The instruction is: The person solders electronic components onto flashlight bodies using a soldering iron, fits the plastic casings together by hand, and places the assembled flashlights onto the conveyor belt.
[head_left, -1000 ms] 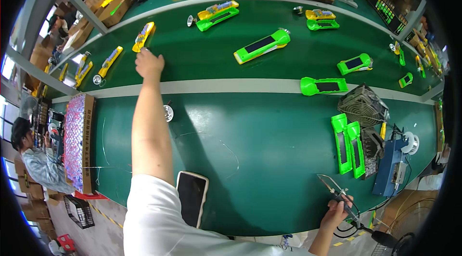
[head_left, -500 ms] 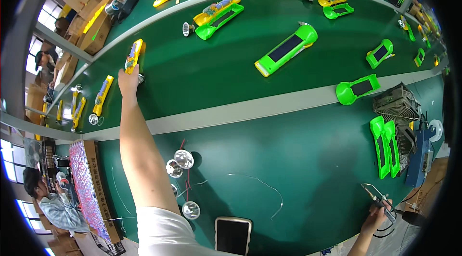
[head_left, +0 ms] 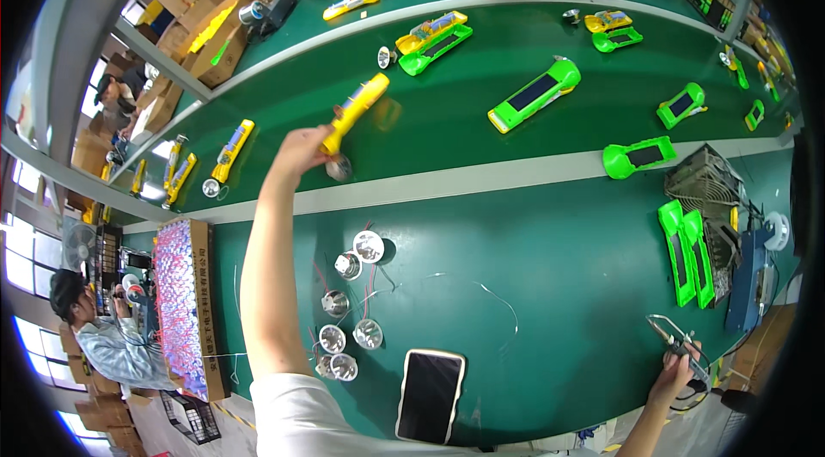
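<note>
My left hand is closed on the lower end of a yellow flashlight shell, lifted over the green belt. A round lamp reflector, slightly blurred, hangs just under the hand. At the lower right, my right hand grips a soldering iron with a bent metal tip and a dark cable. Several silver lamp reflectors with red wires lie on the green table beside my left forearm. A thin strand of solder wire curls to the right of them.
A phone lies near the front edge. Green shells rest by a metal fan unit and a blue machine. A carton of wired parts stands left. More flashlights line the belt; co-workers sit beyond and left.
My left hand has picked the yellow shell up off the belt and brought it right and nearer, its reflector dangling. The whole view has shifted a little. My right hand still holds the soldering iron.
</note>
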Motion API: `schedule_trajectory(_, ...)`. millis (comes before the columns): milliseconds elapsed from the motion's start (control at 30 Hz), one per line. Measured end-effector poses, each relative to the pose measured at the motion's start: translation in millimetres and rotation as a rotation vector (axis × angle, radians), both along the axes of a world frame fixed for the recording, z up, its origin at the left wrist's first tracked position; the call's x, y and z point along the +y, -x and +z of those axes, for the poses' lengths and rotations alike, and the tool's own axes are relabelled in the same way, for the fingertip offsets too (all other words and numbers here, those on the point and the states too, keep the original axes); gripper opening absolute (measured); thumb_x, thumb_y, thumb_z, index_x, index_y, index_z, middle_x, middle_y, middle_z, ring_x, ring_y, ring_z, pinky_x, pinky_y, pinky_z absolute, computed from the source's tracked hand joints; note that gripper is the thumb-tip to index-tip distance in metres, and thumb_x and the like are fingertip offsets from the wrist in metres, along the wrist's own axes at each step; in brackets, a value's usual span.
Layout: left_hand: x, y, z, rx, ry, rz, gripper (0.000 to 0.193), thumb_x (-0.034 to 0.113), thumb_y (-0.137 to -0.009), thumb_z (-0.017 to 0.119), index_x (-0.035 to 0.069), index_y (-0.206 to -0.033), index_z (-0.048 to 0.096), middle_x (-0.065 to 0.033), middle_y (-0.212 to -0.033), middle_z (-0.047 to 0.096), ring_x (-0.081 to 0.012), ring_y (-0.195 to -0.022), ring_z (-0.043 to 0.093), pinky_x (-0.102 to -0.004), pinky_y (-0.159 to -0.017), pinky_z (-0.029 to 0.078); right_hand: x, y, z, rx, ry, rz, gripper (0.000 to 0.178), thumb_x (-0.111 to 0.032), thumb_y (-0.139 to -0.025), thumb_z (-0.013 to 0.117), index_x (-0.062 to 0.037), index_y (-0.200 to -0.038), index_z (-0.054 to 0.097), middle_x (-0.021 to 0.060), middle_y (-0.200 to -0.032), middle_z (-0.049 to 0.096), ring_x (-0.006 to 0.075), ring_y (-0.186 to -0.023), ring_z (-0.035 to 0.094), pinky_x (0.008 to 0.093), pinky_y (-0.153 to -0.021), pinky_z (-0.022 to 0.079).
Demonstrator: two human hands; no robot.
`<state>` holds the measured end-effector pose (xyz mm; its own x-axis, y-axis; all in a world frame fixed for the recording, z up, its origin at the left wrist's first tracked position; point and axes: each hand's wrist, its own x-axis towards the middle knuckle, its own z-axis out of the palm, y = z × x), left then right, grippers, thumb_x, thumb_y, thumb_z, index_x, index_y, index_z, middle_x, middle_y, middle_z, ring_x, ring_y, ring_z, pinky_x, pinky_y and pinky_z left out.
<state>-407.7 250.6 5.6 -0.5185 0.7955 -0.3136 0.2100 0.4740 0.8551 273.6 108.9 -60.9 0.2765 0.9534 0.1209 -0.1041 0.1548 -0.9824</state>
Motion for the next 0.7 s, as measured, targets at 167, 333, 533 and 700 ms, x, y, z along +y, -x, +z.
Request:
schedule_trajectory(167,-42,-94,38,0.135,-0.038,-0.395,0.039,0.023,-0.078,0.061,-0.003,-0.107,0.058,-0.0076,-0.092,0.063,-0.0119,-0.087,0.056,-0.0251,-0.080,0.042,3,-4,-8,0.137,-0.101,0.011,0.025,-0.019,-0.087,0.049,0.0001,-0.104,0.046,-0.0004,-0.068,0.038,0.0077,-0.062,0.037,0.0215,-0.056,0.030)
schedule_trajectory(333,-71,-179,54,0.038,0.132,-0.724,0.043,0.012,-0.075,0.064,-0.005,-0.113,0.052,-0.0120,-0.105,0.058,-0.0183,-0.096,0.056,-0.0310,-0.084,0.045,1,-3,-7,0.287,-0.101,0.004,0.023,-0.015,-0.087,0.050,0.0008,-0.104,0.049,0.0023,-0.082,0.044,0.0080,-0.065,0.041,0.0226,-0.058,0.034)
schedule_trajectory(533,-104,-278,45,0.509,0.023,-1.290,0.052,0.019,-0.068,0.068,0.005,-0.115,0.051,-0.0140,-0.108,0.056,-0.0284,-0.100,0.053,-0.0393,-0.092,0.039,-1,3,-1,0.439,-0.078,0.000,0.019,-0.011,-0.088,0.046,-0.0003,-0.104,0.048,0.0028,-0.079,0.046,0.0087,-0.066,0.040,0.0236,-0.060,0.034)
schedule_trajectory(700,-113,-328,29,1.176,-0.208,-1.421,0.069,0.018,-0.064,0.071,0.010,-0.125,0.039,-0.0107,-0.118,0.051,-0.0224,-0.111,0.048,-0.0437,-0.100,0.031,-2,2,10,0.505,-0.083,0.038,0.018,-0.012,-0.088,0.047,-0.0023,-0.103,0.049,0.0008,-0.074,0.046,0.0077,-0.064,0.041,0.0237,-0.060,0.035)
